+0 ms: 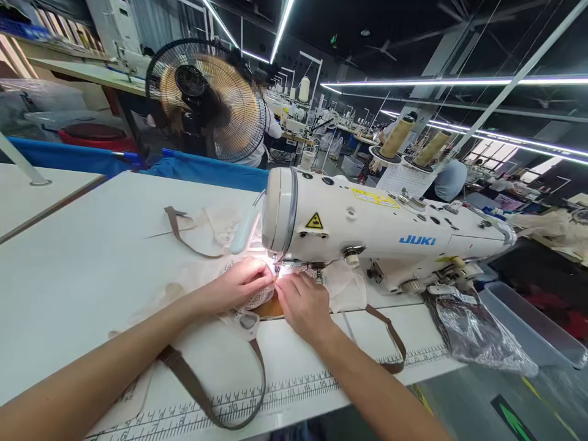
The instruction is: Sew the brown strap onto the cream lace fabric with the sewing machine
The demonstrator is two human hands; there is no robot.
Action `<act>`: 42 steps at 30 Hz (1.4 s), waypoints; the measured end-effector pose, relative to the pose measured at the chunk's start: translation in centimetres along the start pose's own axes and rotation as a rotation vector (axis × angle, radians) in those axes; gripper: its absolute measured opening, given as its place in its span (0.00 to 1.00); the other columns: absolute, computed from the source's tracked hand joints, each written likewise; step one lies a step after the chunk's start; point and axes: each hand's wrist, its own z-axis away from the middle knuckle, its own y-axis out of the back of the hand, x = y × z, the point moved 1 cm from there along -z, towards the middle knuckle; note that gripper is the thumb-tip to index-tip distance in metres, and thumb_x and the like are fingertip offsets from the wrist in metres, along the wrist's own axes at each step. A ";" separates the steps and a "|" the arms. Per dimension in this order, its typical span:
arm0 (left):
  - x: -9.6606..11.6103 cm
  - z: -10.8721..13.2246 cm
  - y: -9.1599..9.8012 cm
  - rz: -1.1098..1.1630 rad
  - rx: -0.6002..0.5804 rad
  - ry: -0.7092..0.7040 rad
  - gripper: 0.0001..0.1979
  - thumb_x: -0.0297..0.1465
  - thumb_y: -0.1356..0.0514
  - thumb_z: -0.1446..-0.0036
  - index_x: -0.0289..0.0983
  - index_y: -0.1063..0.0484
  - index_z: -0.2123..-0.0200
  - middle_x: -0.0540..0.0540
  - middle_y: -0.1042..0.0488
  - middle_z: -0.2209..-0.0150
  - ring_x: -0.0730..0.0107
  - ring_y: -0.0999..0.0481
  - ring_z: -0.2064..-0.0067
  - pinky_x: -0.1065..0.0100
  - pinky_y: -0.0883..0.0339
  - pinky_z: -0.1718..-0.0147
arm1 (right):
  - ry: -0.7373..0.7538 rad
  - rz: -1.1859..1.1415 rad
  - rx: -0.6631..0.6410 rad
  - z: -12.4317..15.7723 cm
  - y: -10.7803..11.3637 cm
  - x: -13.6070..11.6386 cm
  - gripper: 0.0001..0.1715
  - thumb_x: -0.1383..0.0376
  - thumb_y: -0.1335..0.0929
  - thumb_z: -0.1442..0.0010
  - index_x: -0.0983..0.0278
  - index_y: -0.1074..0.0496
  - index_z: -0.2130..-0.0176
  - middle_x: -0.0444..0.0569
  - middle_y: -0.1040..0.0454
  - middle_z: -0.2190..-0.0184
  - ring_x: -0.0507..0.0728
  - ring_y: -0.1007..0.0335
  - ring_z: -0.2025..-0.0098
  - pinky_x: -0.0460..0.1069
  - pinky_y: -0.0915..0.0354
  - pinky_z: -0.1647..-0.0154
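On white sewing table (92,257) | cream JUKI sewing machine (367,236) at 2 o'clock | pale lace fabric piece (260,300) under its needle | left hand (239,285), right hand (303,306) both pinch it | risk: fingers near needle may be pierced; brown webbing strap (181,370) at 6 o'clock may snag

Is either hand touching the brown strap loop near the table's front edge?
No; left hand and right hand both rest on the lace fabric at the sewing machine, away from the brown strap.
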 end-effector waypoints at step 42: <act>-0.4 2.5 -1.5 -0.649 0.130 -0.426 0.18 0.23 0.54 0.35 0.32 0.30 0.48 0.36 0.21 0.49 0.58 0.19 0.50 0.60 0.22 0.51 | 0.283 0.255 -0.040 0.0 -1.2 2.7 0.14 0.79 0.38 0.40 0.60 0.40 0.69 0.40 0.37 0.75 0.51 0.40 0.74 0.48 0.43 0.75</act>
